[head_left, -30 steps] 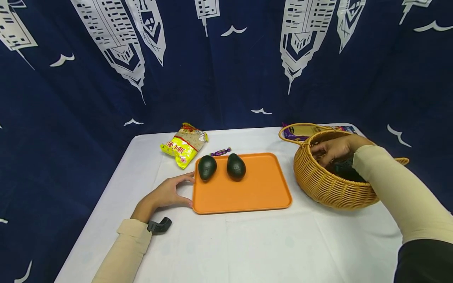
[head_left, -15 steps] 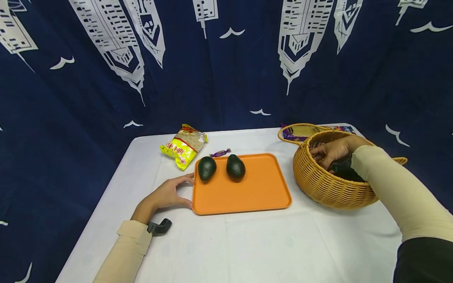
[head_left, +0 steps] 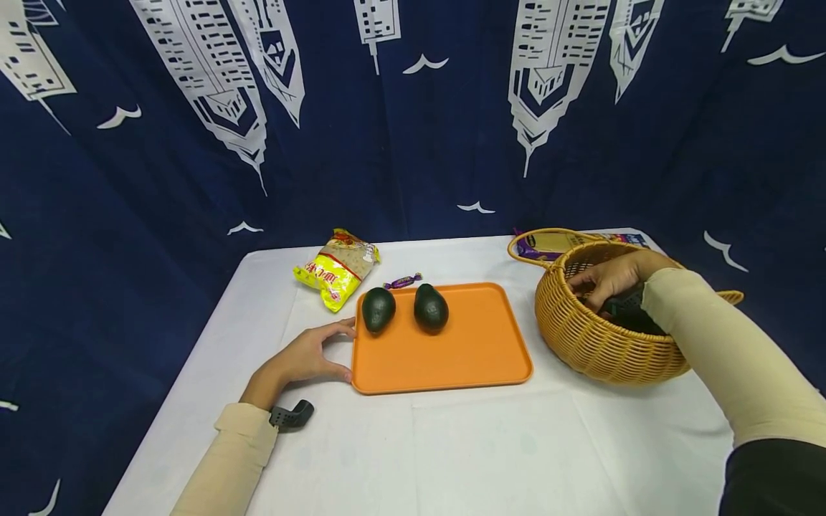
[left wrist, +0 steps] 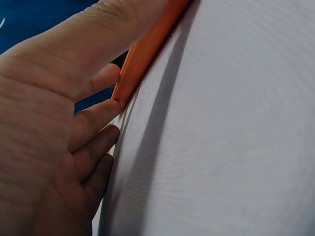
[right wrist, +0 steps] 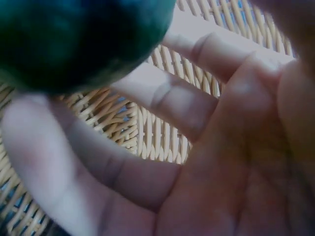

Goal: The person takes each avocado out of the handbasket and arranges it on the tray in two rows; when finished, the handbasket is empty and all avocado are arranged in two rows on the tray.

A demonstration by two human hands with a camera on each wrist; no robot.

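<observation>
Two dark green avocados lie on the orange tray [head_left: 445, 365]: one avocado [head_left: 378, 309] near its left edge, another avocado [head_left: 430, 309] beside it. My left hand [head_left: 308, 352] has its thumb and fingertips spread along the tray's left edge. The left wrist view shows those fingers [left wrist: 96, 120] touching the orange rim. My right hand [head_left: 609, 278] is inside the wicker basket [head_left: 606, 351]. Within it, the right wrist view has a dark green avocado [right wrist: 78, 44] with fingers [right wrist: 39, 147] curled round it. The basket's wall hides part of this hand in the head view.
A yellow snack bag [head_left: 338, 269] lies behind the tray's left corner. A purple wrapped candy [head_left: 403, 281] is just beyond the tray's far edge. Behind the basket lies a purple and tan package [head_left: 548, 244]. The basket's handle [head_left: 525, 240] stands out at its left.
My right hand has shifted slightly inside the basket, its fingers lower toward the near wall. The left hand, tray and two avocados on it stay in place.
</observation>
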